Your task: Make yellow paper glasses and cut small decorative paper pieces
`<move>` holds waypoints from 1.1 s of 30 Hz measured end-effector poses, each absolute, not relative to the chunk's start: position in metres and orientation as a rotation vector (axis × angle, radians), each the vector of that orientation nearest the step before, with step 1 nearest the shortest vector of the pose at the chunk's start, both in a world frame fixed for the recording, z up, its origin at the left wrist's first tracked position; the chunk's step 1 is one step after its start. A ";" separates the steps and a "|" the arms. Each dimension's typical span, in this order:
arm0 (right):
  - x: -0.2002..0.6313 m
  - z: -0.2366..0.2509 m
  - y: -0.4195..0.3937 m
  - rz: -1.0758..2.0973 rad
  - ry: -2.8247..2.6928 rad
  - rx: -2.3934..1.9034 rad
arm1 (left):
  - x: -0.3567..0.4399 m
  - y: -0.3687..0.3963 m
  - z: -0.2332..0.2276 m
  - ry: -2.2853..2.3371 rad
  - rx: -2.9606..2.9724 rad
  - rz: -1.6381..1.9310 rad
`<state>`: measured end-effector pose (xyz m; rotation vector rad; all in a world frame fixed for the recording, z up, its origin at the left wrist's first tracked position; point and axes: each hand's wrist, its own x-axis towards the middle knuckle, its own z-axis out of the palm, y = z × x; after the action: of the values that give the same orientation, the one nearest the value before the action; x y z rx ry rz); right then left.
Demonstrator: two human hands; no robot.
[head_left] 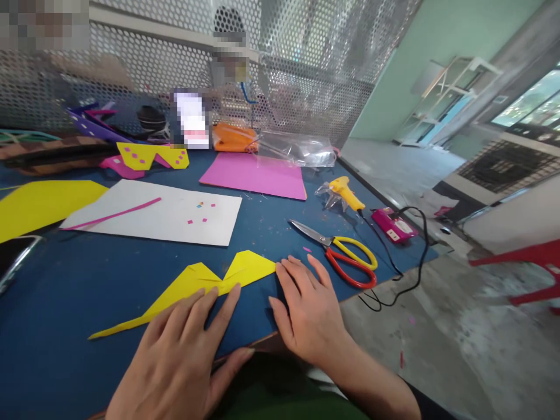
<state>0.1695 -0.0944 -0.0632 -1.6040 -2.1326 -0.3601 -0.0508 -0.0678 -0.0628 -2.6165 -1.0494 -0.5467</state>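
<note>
Open-fingered, the left hand and right hand touched a yellow paper cutout, five o'clock from the white sheet; uneven pressure, I judged, could crease its tail.

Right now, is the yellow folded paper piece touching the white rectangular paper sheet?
Apart. The head view plainly shows a strip of blue tabletop between the yellow folded paper and the white sheet.

No lettering can be read; the bright screen appears too blurred.
</note>
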 end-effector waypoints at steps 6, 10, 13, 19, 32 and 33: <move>0.157 -0.062 -0.099 -0.342 -2.185 -1.586 | -0.050 -0.069 -0.061 -1.025 -2.609 -0.512; 0.142 -0.065 -0.099 -0.206 -2.285 -1.355 | -0.050 -0.070 -0.060 -1.015 -2.611 -0.530; 0.136 -0.070 -0.098 -0.185 -2.265 -1.318 | -0.050 -0.070 -0.060 -1.009 -2.619 -0.530; 0.136 -0.070 -0.096 -0.203 -2.263 -1.324 | -0.050 -0.073 -0.059 -1.025 -2.651 -0.535; 0.136 -0.069 -0.097 -0.275 -2.248 -1.296 | -0.087 -0.090 -0.055 -1.193 -2.476 -0.477; 0.136 -0.069 -0.097 -0.281 -2.250 -1.293 | -0.091 -0.089 -0.055 -1.182 -2.463 -0.461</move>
<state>0.1362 -0.0973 -0.0692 -1.2932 -2.2498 -0.2807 -0.0907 -0.0895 -0.0549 -2.4631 -1.1818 -0.4611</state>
